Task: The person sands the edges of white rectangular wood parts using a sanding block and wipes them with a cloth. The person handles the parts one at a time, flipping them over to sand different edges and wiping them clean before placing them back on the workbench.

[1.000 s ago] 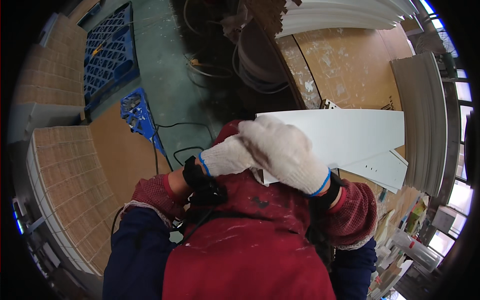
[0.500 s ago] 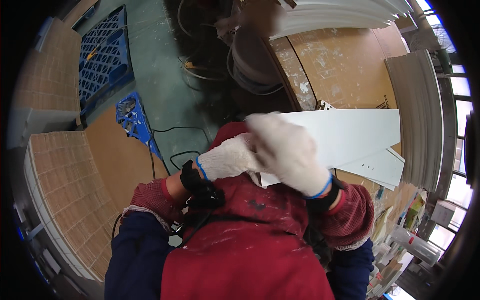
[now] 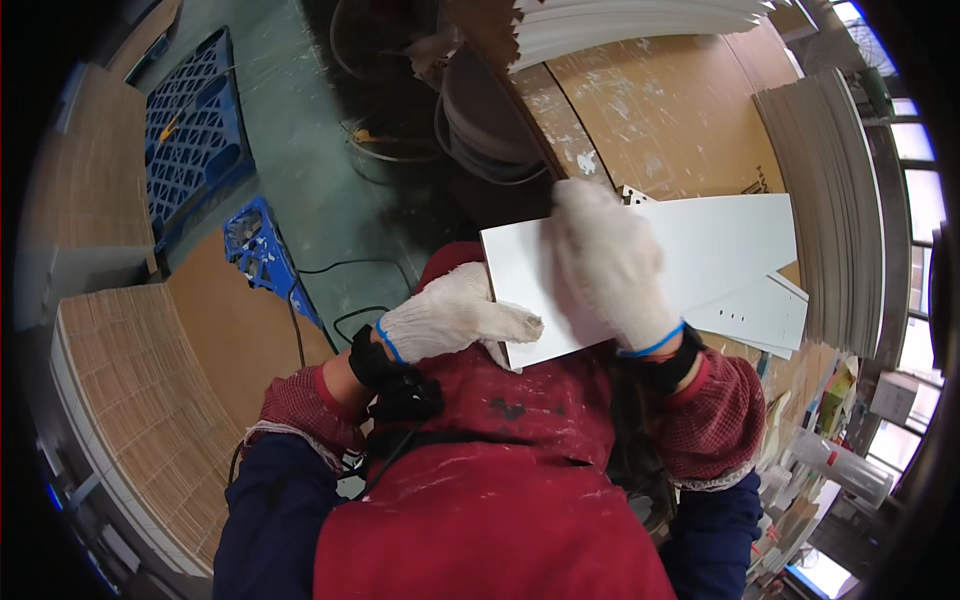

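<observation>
A long white board [image 3: 725, 235] lies across the front of my body, its near end jutting past the worktable edge. My left hand [image 3: 455, 315], in a white knit glove, is closed round that end, thumb on the top face and fingers underneath. Over the board's upper face is my right hand [image 3: 615, 265], gloved alike and slightly blurred. Its fingers look curled; whatever they hold, if anything, is hidden. Beneath the board, a second white panel [image 3: 755, 315] with small holes shows its corner on the table.
The brown worktable [image 3: 660, 110] carries a stack of thin sheets [image 3: 825, 210] at right and white panels [image 3: 640, 30] at the far side. A round bucket [image 3: 490, 125] stands beside it. On the floor at left are a blue pallet [image 3: 195, 140], a blue plastic piece [image 3: 262, 245] and a black cable [image 3: 350, 265].
My right hand has moved from the board's near end to the right along its face. The near end now shows, with my left thumb lying on it.
</observation>
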The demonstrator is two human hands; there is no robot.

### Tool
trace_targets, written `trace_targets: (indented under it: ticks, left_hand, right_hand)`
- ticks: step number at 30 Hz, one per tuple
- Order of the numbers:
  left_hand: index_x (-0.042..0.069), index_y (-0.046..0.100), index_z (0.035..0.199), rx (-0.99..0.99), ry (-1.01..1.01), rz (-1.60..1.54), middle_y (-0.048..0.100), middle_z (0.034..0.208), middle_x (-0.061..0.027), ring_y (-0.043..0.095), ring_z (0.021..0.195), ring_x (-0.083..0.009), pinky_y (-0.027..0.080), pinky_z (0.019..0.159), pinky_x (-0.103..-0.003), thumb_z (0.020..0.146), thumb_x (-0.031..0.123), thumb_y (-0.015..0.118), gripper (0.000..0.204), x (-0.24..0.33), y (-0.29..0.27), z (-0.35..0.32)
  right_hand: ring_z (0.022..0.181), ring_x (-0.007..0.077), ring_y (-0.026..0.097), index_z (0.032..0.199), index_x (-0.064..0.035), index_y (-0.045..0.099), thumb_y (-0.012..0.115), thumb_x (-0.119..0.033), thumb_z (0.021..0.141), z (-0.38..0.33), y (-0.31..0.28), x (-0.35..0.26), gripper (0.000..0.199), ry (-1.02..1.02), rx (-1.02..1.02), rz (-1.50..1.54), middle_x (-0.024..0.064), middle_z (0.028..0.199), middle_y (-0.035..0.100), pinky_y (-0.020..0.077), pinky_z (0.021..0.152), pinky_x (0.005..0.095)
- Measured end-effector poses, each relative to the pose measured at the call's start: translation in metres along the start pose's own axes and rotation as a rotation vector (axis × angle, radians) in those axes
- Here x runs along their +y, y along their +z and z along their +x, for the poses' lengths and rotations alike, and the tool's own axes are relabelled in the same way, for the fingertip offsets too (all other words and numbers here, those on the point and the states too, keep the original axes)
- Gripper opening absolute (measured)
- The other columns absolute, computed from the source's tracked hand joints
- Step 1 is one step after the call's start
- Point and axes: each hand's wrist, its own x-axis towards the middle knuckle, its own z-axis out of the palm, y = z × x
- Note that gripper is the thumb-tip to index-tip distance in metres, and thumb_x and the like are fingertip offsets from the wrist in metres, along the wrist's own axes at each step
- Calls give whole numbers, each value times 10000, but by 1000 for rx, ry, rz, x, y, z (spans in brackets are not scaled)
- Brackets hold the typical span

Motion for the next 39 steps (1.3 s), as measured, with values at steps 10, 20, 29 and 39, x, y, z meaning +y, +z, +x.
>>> trace_targets:
  ticks: [10,20,29,39]
  left_hand:
    - [53,463,1362,65,600,984,467,1390,-112,440,1285,-268,303,1107,-383,933,144,577,453,-41,-27,3]
    - [-25,608,1129,93,134,231,654,985,-60,599,868,-109,511,741,-276,789,144,734,401,-10,-3,2]
    - [-35,579,1188,81,31,-27,646,1026,-65,600,959,-159,465,832,-297,782,157,637,453,2,5,3]
    - [-27,600,1126,51,41,-31,660,995,-68,618,937,-156,490,823,-278,893,154,593,295,6,14,5]
  right_hand:
    - [803,350,643,988,-64,578,607,-110,801,-1,18,-45,194,-403,-154,238,155,908,617,520,674,456]
    - [826,330,649,975,-89,569,612,-145,810,-2,-4,-21,179,-333,-278,68,108,886,620,527,702,423]
    - [796,320,636,1037,-78,637,557,-105,853,-64,-30,80,203,-65,104,414,133,895,642,511,709,387]
    - [740,224,605,1143,-95,541,556,-150,810,-113,-5,51,338,-267,33,-25,53,828,559,495,640,348]
